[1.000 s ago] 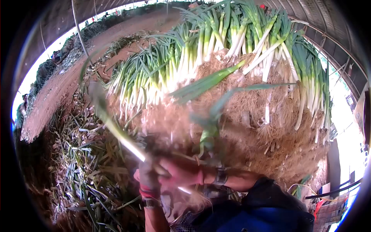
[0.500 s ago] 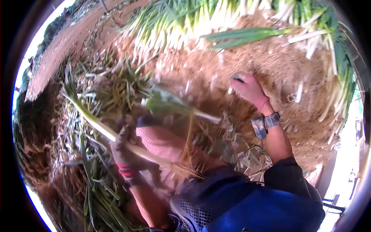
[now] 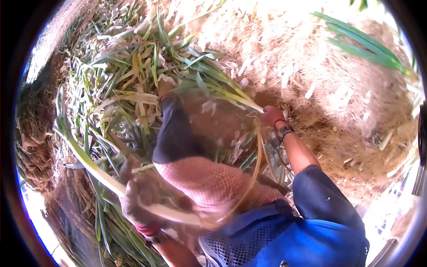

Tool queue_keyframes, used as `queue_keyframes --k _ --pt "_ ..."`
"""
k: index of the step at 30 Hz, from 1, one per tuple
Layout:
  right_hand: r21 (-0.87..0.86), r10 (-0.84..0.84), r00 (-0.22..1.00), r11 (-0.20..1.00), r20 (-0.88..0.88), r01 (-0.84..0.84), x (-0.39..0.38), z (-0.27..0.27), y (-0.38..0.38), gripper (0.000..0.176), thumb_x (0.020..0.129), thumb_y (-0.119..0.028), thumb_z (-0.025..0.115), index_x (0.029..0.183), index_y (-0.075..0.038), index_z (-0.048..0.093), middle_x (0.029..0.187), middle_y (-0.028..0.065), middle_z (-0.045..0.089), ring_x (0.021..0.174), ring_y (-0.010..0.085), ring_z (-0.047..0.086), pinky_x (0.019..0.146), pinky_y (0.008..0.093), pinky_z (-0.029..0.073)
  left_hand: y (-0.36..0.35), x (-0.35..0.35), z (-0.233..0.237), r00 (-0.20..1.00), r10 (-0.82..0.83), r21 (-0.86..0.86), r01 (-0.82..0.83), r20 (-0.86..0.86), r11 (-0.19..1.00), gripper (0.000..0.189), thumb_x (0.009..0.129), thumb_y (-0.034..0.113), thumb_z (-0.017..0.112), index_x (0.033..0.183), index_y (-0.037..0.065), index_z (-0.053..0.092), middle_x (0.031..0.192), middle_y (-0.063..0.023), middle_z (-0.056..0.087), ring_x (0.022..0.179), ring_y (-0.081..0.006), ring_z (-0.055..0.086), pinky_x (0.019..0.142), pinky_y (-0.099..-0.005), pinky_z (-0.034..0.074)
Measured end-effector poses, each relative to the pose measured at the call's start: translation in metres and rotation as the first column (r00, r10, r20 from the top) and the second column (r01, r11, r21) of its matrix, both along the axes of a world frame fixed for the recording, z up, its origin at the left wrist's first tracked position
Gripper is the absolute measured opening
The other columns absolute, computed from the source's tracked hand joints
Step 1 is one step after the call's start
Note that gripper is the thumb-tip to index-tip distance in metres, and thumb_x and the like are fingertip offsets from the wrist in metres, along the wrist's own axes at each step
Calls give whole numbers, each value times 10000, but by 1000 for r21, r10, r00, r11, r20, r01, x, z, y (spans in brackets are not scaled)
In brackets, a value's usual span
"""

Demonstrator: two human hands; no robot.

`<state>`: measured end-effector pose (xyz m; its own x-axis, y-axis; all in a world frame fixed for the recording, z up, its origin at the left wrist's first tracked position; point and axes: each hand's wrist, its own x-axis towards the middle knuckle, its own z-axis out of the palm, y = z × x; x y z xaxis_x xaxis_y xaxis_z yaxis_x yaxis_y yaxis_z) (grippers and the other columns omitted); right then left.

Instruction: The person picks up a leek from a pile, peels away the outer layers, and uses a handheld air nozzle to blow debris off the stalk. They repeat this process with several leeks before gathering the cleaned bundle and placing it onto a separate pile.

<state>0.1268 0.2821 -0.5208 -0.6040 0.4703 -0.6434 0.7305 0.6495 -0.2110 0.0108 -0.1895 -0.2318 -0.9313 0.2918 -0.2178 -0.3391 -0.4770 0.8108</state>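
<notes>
The gloved left hand (image 3: pixel 140 202) is clenched around a long green onion (image 3: pixel 102 171), which slants from the upper left down across the person's bent knee (image 3: pixel 200 182). The right hand (image 3: pixel 270 116), with a wristwatch (image 3: pixel 285 131) behind it, reaches to the edge of a heap of dry roots (image 3: pixel 338 89); blur hides whether it grips anything. Trimmed leaves (image 3: pixel 129 84) litter the ground around the dark lower leg (image 3: pixel 173 129), which lies between the two hands.
</notes>
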Motion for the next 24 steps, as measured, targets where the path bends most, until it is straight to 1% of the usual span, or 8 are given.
queue_keyframes --k 2,4,9,14,17,20,22,24 --pt "58 -85 995 994 -57 89 -13 -26 4 408 876 -350 687 1161 -72 776 1151 241 755 1099 420 722 964 486 566 7 -6 -15 999 -38 175 31 38 984 607 1125 168 518 1628 -85 293 1055 -150 714 498 -42 441 452 -252 399" --pt "37 -89 996 995 -14 89 -32 -52 3 398 872 -316 672 1172 -72 764 1151 240 757 1116 423 717 981 493 563 12 -10 -19 985 54 5 -55 167 998 623 1029 173 641 1550 -92 425 677 -4 545 489 -82 457 446 -253 403" --pt "115 4 979 993 203 -28 -65 -106 0 425 898 -306 673 1256 -81 712 1252 225 739 1174 407 712 1010 520 566 4 -18 -41 945 2 105 -39 328 994 704 1030 139 631 1572 -128 268 610 -99 573 401 -163 470 384 -314 406" --pt "131 -46 952 991 303 6 -85 -119 -7 492 881 -300 710 1325 -89 691 1267 215 744 1190 390 719 1011 513 579 26 -38 -53 984 -134 126 119 119 985 624 1070 151 555 1579 -125 322 571 -73 567 398 -113 484 373 -262 423" --pt "-48 101 933 995 345 -89 -97 -72 -12 654 769 -427 855 1296 -63 721 1193 190 772 1059 348 754 946 430 595 12 -28 -52 982 -48 39 42 182 998 635 1031 121 599 1555 -142 355 615 -105 583 402 -138 505 376 -299 465" --pt "-177 7 981 984 192 28 -114 -26 -1 628 783 -405 863 1244 -2 725 1068 162 778 928 283 746 866 378 602 9 -19 -45 966 104 -163 -65 238 984 669 996 142 668 1505 -189 387 709 -122 600 412 -96 481 356 -249 395" --pt "-337 10 990 941 140 38 -141 56 8 520 872 -363 835 1174 39 701 1020 163 747 810 210 725 674 360 597 15 -13 -39 975 117 -218 -74 189 973 686 980 163 694 1485 -201 406 708 -110 582 403 -76 452 345 -233 356" --pt "-712 -81 995 695 52 94 -166 140 0 533 885 -365 827 1194 47 688 972 152 744 743 178 713 600 341 588 28 -13 -26 977 138 -203 -104 164 974 649 977 158 699 1454 -201 447 704 -85 571 431 -65 461 360 -217 353"
